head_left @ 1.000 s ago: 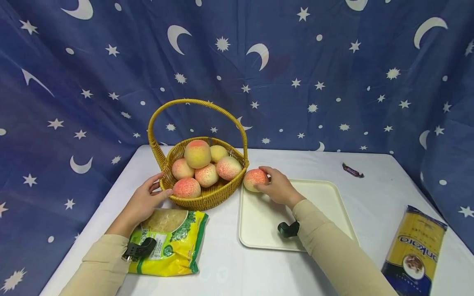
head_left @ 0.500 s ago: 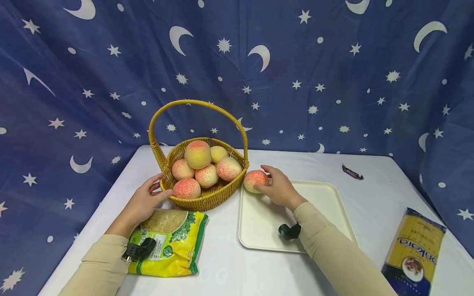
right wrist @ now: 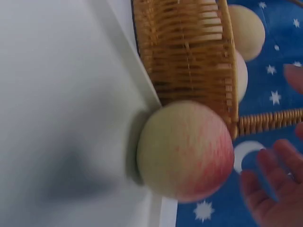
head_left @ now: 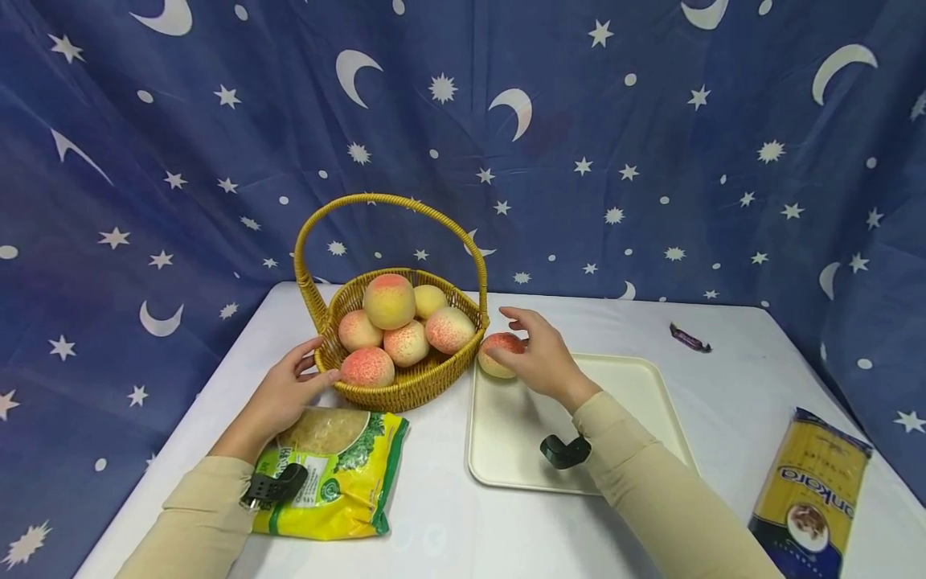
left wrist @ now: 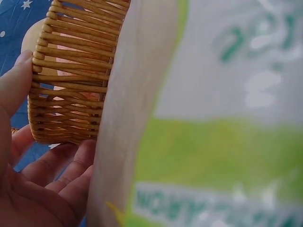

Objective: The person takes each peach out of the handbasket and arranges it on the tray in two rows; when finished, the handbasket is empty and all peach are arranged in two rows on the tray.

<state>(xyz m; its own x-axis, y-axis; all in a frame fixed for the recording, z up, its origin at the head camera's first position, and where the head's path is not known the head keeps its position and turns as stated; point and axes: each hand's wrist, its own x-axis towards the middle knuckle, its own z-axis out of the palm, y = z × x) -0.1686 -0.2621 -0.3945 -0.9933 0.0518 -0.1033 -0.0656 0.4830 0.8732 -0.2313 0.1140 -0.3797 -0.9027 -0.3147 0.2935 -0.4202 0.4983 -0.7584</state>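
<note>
A wicker basket (head_left: 412,391) with a tall arched handle stands at the back left, several peaches (head_left: 388,301) inside it. My left hand (head_left: 278,398) holds the basket's left end; in the left wrist view its thumb (left wrist: 16,80) lies at the rim and its fingers touch the wickerwork lower down. One more peach (head_left: 499,366) rests at the back left corner of a cream tray (head_left: 506,450), close beside the basket. Over that peach hovers my right hand (head_left: 546,362), fingers spread. The right wrist view shows the fingers (right wrist: 279,179) apart from the peach (right wrist: 184,151).
A yellow and green food bag (head_left: 340,490) lies under my left wrist, in front of the basket. At the right edge of the table lies a yellow and blue packet (head_left: 810,490). A small purple-wrapped candy (head_left: 690,338) sits at the back right. A starry blue curtain (head_left: 564,225) hangs behind.
My right hand has opened its fingers and lifted them off the peach, which stays at the tray's corner. The left hand and the basket have not visibly moved.
</note>
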